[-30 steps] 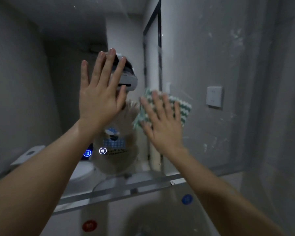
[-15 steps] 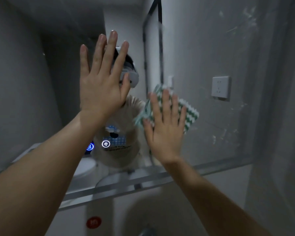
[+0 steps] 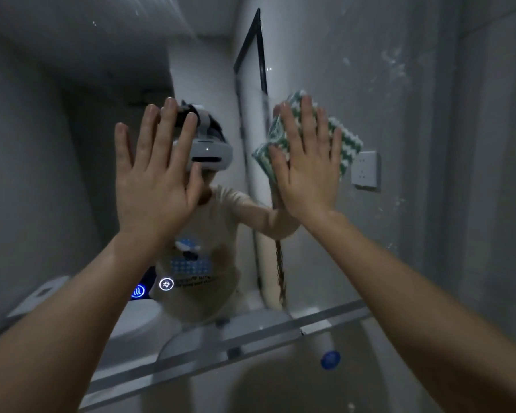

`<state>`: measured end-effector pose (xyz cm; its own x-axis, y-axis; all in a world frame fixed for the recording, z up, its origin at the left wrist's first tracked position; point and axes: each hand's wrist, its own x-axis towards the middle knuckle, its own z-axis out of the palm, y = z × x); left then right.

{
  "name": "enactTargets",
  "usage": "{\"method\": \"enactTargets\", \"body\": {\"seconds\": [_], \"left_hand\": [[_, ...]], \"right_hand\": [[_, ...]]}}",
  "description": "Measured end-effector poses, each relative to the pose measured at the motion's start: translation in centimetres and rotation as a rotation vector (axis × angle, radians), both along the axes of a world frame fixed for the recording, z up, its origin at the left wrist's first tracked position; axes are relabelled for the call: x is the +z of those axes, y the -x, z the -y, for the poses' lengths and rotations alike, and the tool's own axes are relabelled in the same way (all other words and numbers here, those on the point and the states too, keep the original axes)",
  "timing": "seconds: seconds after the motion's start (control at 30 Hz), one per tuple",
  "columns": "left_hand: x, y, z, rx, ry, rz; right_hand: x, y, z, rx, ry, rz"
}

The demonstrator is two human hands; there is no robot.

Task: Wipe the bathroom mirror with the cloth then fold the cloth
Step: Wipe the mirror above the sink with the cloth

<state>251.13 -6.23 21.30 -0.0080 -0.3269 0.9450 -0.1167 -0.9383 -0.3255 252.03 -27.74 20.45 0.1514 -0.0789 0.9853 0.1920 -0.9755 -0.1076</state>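
Head view: 1 wide-angle frame, dim grey bathroom, both bare forearms raised toward the glass.
Mirror: large frameless wall mirror filled most of the frame; its lower edge sat on a pale metal rail running up to the right.
Cloth: green-and-white zigzag knitted cloth lay flat against the mirror at upper right of centre, tilted like a diamond; its right and left corners showed past the hand.
Right hand: right hand pressed palm-first on the cloth, back of hand to camera, all fingers straight and slightly spread, none curled round the fabric.
Left hand: left hand was held flat at the mirror left of the cloth, fingers straight and spread, holding nothing; contact with the glass could not be confirmed.
Hands, relation: apart, neither touching the other.
Reflection: person in a pale printed T-shirt wearing a white headset, partly hidden behind the left hand.
Mirror controls: 2 lit round icons, 1 blue and 1 white, near the lower edge.
Wall: white square switch plate just right of the cloth.
Below rail: blue round dot on the grey surface.
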Motion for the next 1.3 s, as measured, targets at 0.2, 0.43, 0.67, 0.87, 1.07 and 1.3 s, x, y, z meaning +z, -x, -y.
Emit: {"method": "enactTargets", "body": {"seconds": [0.2, 0.43, 0.67, 0.87, 1.07, 1.3], "left_hand": [[-0.1, 0.0, 0.1, 0.001, 0.01, -0.009], [-0.5, -0.5, 0.2, 0.004, 0.042, -0.003], [-1.1, 1.1, 2.7, -0.051, 0.008, -0.055], [-5.0, 1.6, 10.0, -0.172, -0.128, -0.112], [-8.4, 0.1, 12.1, -0.148, -0.113, -0.184], [-9.7, -1.0, 12.2, -0.073, -0.139, -0.097]], "right_hand": [[-3.8, 0.3, -0.5, 0.018, -0.116, -0.016], [-18.0, 0.7, -1.5, -0.031, 0.017, -0.111], [-16.5, 1.2, -0.2, -0.053, 0.113, -0.176], [-10.0, 0.7, 3.3, -0.044, 0.133, -0.127], [-7.3, 0.3, 7.3, -0.045, 0.204, -0.072], [-13.4, 0.0, 6.3, -0.015, -0.152, -0.061]]}}
